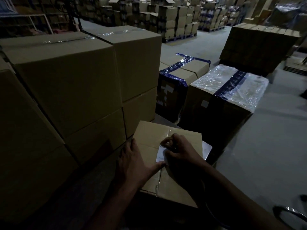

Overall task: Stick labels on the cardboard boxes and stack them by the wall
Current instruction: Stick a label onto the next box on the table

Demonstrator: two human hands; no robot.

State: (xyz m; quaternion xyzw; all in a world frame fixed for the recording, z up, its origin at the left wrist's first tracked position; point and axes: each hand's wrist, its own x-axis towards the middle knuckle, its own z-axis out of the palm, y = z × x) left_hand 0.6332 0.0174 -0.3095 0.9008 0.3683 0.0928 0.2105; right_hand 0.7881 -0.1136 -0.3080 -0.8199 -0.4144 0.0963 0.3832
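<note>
A small taped cardboard box (149,135) lies in front of me, low in the view. A white label (160,152) sits on its top near the middle seam. My right hand (178,152) covers most of the label, fingers curled, pinching its upper edge. My left hand (135,161) lies flat on the box's left side, its thumb pressing the label's lower corner. To the left stand stacked large brown boxes (69,77), two high.
A box with blue tape (181,72) and a plastic-wrapped box (229,85) stand behind the small one. A pallet of flat cartons (259,45) is at the right. Grey floor (265,138) opens to the right. Many stacked boxes fill the far background.
</note>
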